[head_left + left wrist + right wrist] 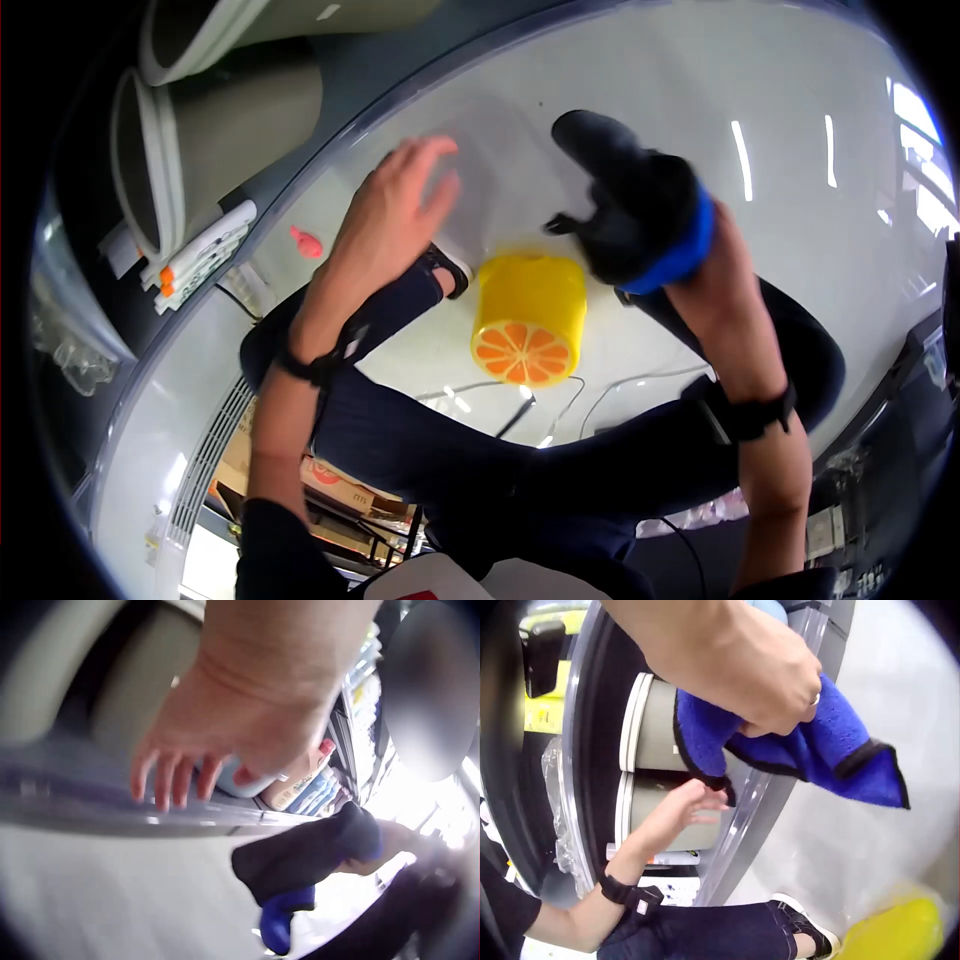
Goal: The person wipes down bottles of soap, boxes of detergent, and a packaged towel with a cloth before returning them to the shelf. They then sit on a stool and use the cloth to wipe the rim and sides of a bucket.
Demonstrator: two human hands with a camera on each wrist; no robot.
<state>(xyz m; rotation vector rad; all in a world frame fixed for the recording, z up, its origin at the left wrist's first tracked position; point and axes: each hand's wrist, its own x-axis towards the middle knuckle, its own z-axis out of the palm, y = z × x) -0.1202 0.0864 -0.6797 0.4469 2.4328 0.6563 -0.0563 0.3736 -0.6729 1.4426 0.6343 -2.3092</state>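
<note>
My right hand (pixel 712 270) (pixel 757 675) grips a bunched blue cloth with black edging (pixel 640 215) (pixel 855 742); its ends hang out on both sides of the fist in the right wrist view. In the left wrist view the cloth (pixel 300 859) looks mostly black with a blue end. My left hand (pixel 388 215) (pixel 232 724) is held in the air with bent, spread fingers and nothing in it. The right wrist view shows the left fingertips close to a cloth corner; whether they touch is unclear. Between the hands, lower down, stands a yellow container with an orange-slice pattern (pixel 530 300).
Grey-beige rounded bins (pixel 235 140) stand on a shelf (pixel 370 80) at the left, with rolled white packets (pixel 205 255) beside them. A small pink object (pixel 306 242) lies on the pale floor (pixel 780 120). My legs are folded around the yellow container, and thin cables (pixel 640 380) run near it.
</note>
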